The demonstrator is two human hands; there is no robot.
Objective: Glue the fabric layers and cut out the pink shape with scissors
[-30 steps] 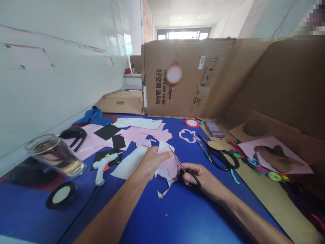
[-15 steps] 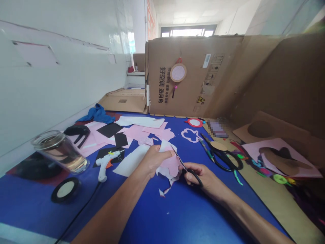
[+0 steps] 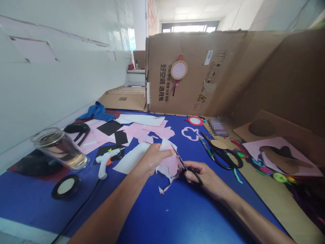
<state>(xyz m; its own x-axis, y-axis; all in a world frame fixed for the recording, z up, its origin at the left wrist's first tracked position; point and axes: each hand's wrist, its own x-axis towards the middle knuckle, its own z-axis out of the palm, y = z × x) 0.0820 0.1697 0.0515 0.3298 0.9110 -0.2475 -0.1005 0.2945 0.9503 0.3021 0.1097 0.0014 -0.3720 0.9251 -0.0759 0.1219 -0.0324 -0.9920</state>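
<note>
My left hand [image 3: 152,157] pinches a piece of pink paper [image 3: 169,165] with a white backing, held just above the blue table [image 3: 177,213]. My right hand [image 3: 203,176] grips black-handled scissors [image 3: 186,167], whose blades reach up into the paper's right edge. A thin cut strip [image 3: 164,188] dangles from the paper's lower edge. Both hands are closed on what they hold.
A glass of liquid [image 3: 61,149], a tape roll [image 3: 66,186] and a white glue gun [image 3: 108,161] with its cord lie at the left. Pink, black and white paper scraps [image 3: 132,130] lie beyond. Larger scissors [image 3: 223,157] and coloured bits sit right. Cardboard walls [image 3: 203,74] enclose the back.
The hands, paper and scissors have barely moved; the scissors sit slightly lower against the paper. The view has shifted a little.
</note>
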